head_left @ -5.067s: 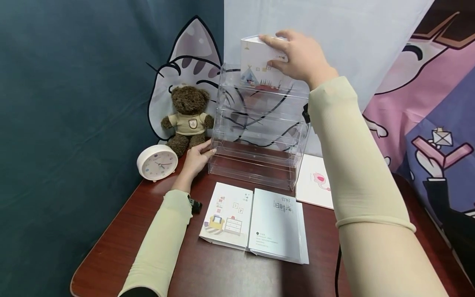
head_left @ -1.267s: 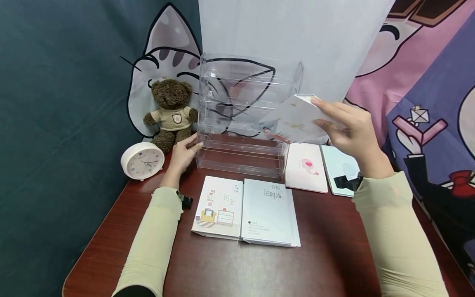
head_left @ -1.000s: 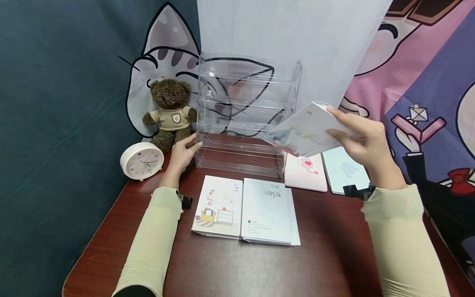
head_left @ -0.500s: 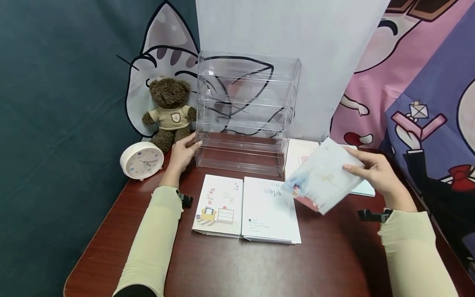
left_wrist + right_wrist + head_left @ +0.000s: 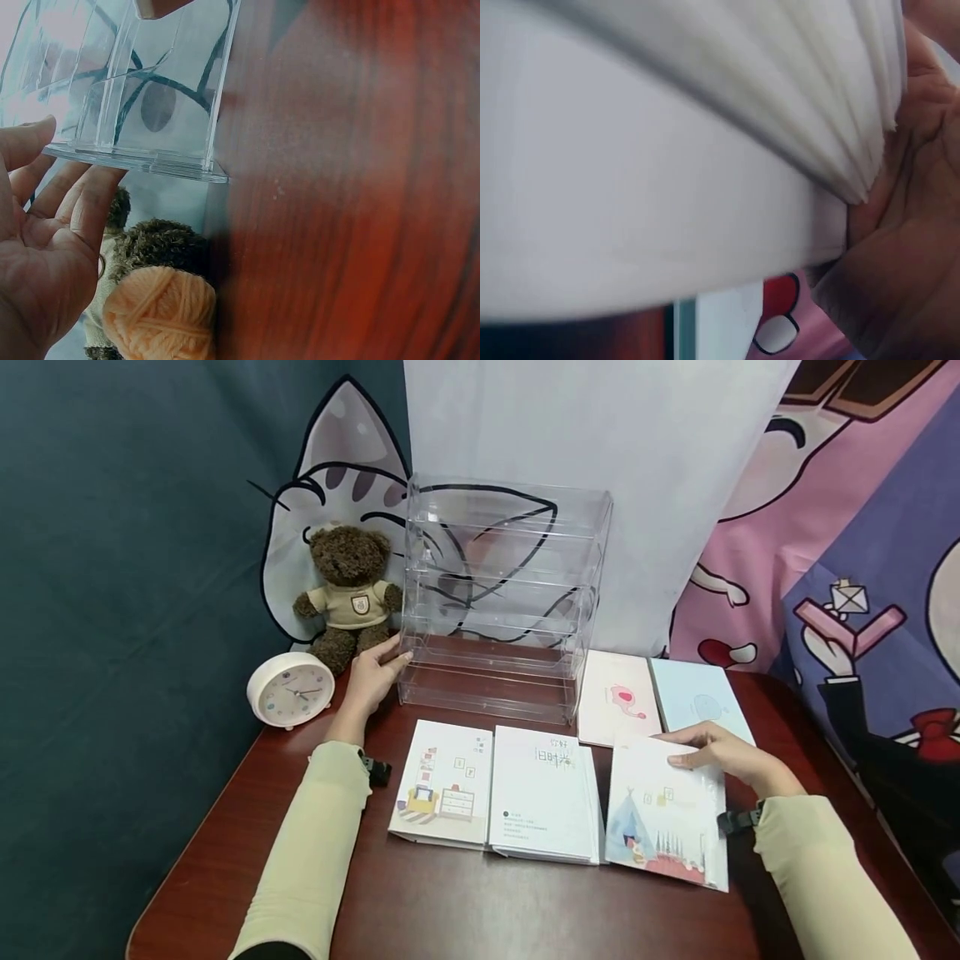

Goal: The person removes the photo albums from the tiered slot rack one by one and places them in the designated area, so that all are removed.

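Observation:
My right hand (image 5: 723, 756) holds a white book (image 5: 663, 818) with a blue tent on its cover by the top right, thumb over the front. In the right wrist view its pages (image 5: 832, 82) fan close to the palm. The book sits at the right end of a row, beside a pale grey-blue book (image 5: 543, 802) and a white book with a drawn armchair (image 5: 442, 785). My left hand (image 5: 372, 681) grips the lower left side of a clear tiered display rack (image 5: 487, 700); in the left wrist view, thumb and fingers (image 5: 94, 202) lie either side of its edge.
Behind the row, right of the rack, lie a pink elephant notebook (image 5: 617, 697) and a light blue notebook (image 5: 697, 693). A white alarm clock (image 5: 291, 691) and a teddy bear (image 5: 351, 585) stand left of the rack. An orange yarn ball (image 5: 161, 315) shows in the left wrist view.
My right hand has taken the tent book off the rack's top tier and brought it down right and forward to the row's right end. My left hand stays on the rack.

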Demonstrator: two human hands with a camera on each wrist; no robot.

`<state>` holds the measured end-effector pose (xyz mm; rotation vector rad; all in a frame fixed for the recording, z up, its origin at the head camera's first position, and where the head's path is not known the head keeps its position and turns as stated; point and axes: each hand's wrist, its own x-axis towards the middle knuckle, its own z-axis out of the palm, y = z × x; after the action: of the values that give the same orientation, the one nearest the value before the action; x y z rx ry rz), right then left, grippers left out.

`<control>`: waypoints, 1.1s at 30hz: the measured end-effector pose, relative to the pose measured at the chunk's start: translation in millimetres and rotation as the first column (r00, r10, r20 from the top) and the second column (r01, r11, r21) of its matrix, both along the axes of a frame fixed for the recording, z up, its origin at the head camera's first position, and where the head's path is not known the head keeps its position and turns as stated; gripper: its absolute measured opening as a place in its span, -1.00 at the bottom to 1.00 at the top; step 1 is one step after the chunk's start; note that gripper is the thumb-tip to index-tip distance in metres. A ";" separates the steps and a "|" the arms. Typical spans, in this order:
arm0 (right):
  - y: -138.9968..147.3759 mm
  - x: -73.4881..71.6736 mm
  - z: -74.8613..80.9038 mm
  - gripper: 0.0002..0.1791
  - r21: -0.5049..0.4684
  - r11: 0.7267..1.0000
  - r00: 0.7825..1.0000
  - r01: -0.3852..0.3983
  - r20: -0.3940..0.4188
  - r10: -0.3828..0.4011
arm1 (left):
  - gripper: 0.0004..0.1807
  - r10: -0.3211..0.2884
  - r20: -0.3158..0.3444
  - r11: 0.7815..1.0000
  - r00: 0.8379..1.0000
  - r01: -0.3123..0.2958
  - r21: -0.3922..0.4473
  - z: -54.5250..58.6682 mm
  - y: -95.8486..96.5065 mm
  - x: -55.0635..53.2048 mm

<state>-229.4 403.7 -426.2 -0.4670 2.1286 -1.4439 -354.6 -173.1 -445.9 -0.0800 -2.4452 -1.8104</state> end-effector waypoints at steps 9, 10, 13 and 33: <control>-18.1 -13.6 -11.2 -0.47 0.092 0.994 0.997 -0.059 -0.044 0.063 | -0.36 0.005 0.004 1.000 1.000 -0.005 -0.020 -1.1 -1.0 -0.2; -19.4 -14.4 -11.8 -0.47 0.100 0.993 0.996 -0.059 -0.056 0.065 | -0.36 0.005 0.003 1.000 1.000 -0.005 -0.015 -1.3 -0.9 -0.5; -22.9 -16.0 -12.3 -0.45 0.115 0.992 0.995 -0.059 -0.079 0.069 | -0.37 0.004 0.001 1.000 1.000 -0.004 -0.006 -1.7 -0.5 -1.0; -35.5 -17.8 -17.7 -0.55 0.411 0.911 0.982 -0.020 -0.161 0.095 | -0.39 -0.005 0.006 1.000 1.000 0.005 0.009 -0.6 -0.6 0.2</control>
<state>-247.3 368.3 -443.9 -0.5057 2.4543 -0.9117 -354.4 -173.7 -446.5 -0.0799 -2.4429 -1.8259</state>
